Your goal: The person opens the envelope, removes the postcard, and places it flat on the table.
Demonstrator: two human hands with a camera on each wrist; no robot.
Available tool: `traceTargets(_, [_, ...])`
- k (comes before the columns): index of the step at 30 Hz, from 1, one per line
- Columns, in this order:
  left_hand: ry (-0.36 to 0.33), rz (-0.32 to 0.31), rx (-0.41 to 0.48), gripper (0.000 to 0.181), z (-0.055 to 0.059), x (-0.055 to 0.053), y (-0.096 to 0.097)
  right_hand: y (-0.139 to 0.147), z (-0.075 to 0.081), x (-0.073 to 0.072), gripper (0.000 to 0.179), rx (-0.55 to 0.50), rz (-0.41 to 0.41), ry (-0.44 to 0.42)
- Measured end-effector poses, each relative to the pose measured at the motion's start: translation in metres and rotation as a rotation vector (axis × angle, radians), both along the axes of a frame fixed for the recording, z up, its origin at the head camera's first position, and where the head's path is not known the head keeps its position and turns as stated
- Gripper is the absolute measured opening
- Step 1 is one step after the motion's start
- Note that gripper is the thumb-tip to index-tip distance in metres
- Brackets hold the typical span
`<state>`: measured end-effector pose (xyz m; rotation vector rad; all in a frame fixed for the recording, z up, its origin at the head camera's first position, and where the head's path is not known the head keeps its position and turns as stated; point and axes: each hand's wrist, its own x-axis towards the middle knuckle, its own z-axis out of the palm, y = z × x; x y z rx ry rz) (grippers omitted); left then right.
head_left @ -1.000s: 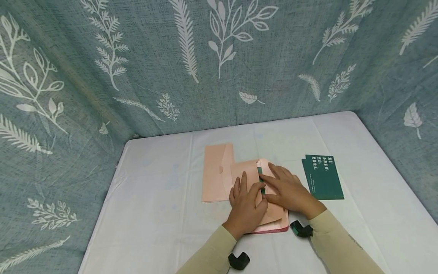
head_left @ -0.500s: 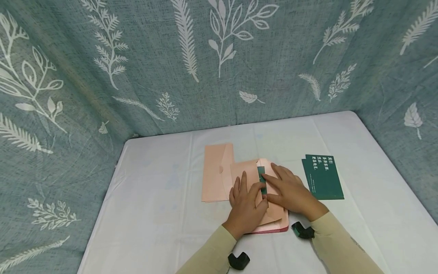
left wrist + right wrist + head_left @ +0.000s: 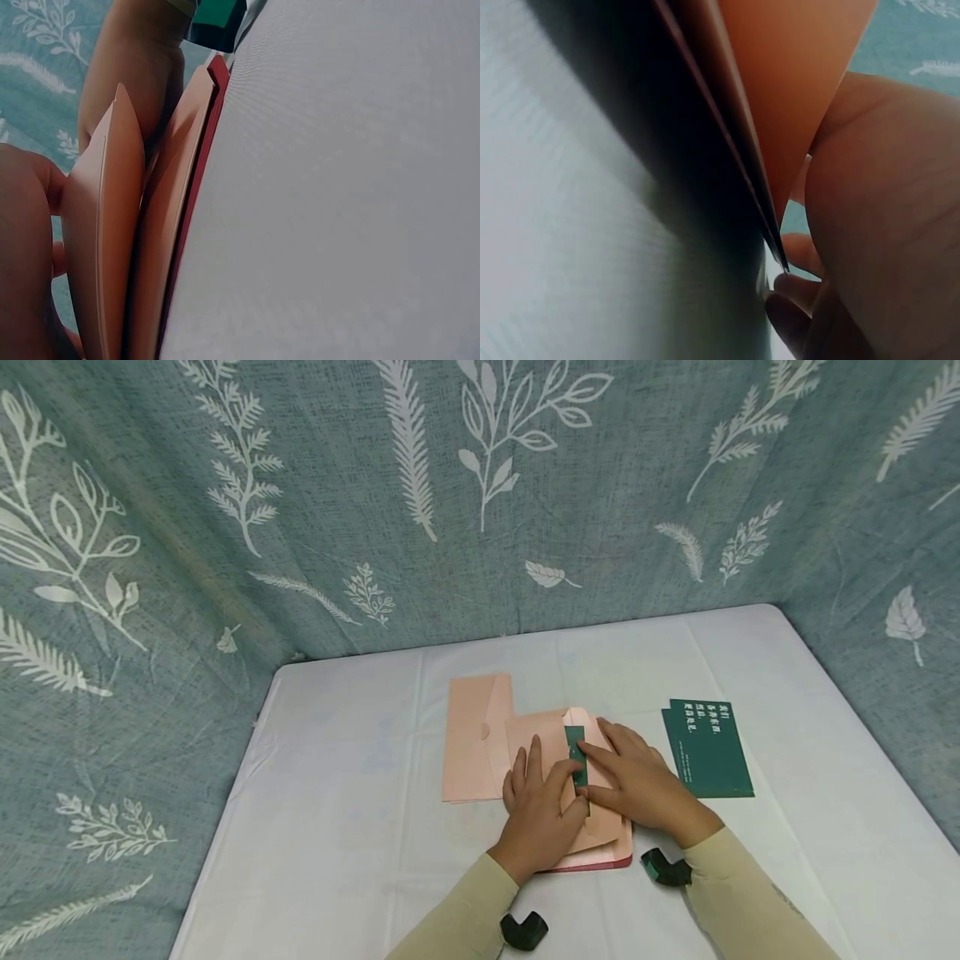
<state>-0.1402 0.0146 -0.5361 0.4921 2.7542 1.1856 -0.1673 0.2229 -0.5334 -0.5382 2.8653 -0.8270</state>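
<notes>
Lower centre, left hand point(image 3: 537, 820) and right hand point(image 3: 647, 783), fingers extended, touch a peach paper envelope point(image 3: 551, 729); only the head view shows its dark-green card point(image 3: 574, 735).

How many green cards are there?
3 visible: one green card sticks out of the open pink envelope; a second card lies to the right, with a third card peeking from beneath. More may be hidden.

Left of the fingers of the left hand point(image 3: 542, 814), the white tablecloth point(image 3: 337, 777) gave broad room to pass, but peach envelopes point(image 3: 474, 739) lay just past their tips. Between them and the fingers of the right hand point(image 3: 647, 781) was only a slim gap, over a green card point(image 3: 575, 737). Printed green cards point(image 3: 712, 756) lay right of those; far ahead, a leaf-patterned curtain point(image 3: 435, 585) blocked passage.
</notes>
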Motion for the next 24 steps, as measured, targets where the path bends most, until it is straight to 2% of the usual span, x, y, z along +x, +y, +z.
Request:
traceTargets(16, [0.007,-0.009,-0.008,0.052,-0.0019,-0.0009,-0.0005,0.0066,0.0030,0.0022,0.077,0.010,-0.034,0.005])
traceTargets(24, [0.020,-0.004,-0.006,0.048,-0.0026,-0.0001,0.0000,0.0091,0.0055,0.0037,0.077,0.013,-0.070,-0.001])
